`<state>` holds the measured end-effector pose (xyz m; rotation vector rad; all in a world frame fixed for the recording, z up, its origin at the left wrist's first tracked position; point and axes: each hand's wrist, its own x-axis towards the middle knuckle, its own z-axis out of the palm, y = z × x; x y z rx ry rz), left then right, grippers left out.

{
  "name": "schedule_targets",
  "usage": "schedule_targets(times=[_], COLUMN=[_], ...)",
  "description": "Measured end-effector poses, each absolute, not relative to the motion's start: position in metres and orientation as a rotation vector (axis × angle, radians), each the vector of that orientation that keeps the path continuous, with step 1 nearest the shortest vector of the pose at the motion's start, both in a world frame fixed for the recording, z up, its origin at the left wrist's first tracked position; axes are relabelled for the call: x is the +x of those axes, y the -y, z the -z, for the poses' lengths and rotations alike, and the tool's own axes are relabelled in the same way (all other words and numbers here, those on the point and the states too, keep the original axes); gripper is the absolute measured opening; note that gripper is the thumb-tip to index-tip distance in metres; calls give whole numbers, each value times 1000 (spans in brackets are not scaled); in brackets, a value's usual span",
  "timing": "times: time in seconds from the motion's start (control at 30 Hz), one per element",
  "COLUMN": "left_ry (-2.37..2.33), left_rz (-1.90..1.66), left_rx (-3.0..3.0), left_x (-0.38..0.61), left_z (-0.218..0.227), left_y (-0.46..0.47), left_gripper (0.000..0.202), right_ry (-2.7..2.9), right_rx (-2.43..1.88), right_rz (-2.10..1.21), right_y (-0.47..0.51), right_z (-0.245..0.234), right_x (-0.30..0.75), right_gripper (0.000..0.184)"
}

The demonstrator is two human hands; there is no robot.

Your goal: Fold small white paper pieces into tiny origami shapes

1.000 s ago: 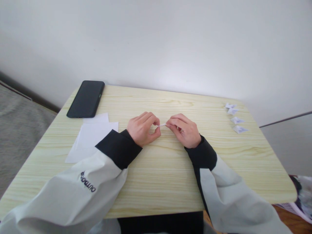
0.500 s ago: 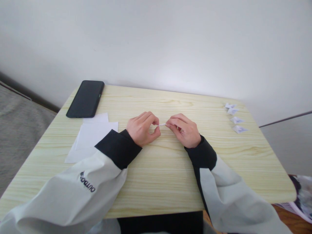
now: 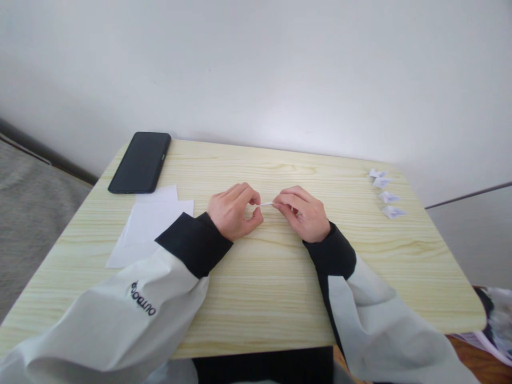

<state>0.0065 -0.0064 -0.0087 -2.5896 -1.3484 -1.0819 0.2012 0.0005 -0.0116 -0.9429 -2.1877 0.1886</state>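
Observation:
My left hand (image 3: 232, 213) and my right hand (image 3: 304, 214) rest on the pale wooden table (image 3: 256, 277), side by side at its middle. Both are closed in a pinch on a small folded piece of white paper (image 3: 266, 204), which spans the gap between their fingertips. Most of the paper is hidden by my fingers. White paper sheets (image 3: 149, 226) lie just left of my left sleeve. Several small folded paper shapes (image 3: 387, 197) sit in a row near the table's far right edge.
A black phone (image 3: 141, 161) lies face up at the table's far left corner. A white wall stands right behind the table. A grey surface lies to the left, and printed paper (image 3: 490, 328) lies on the floor at the lower right.

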Motion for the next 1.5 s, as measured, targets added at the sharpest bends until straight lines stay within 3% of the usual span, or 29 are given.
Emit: schedule_targets(times=[1.5], left_ry=[1358], left_rz=[1084], left_rx=[-2571], left_x=[7], left_z=[8], left_y=[7], left_gripper=[4], right_ry=[2186], right_rx=[-916], right_rz=[-194], right_y=[-1], right_z=[12], right_x=[201], right_gripper=[11])
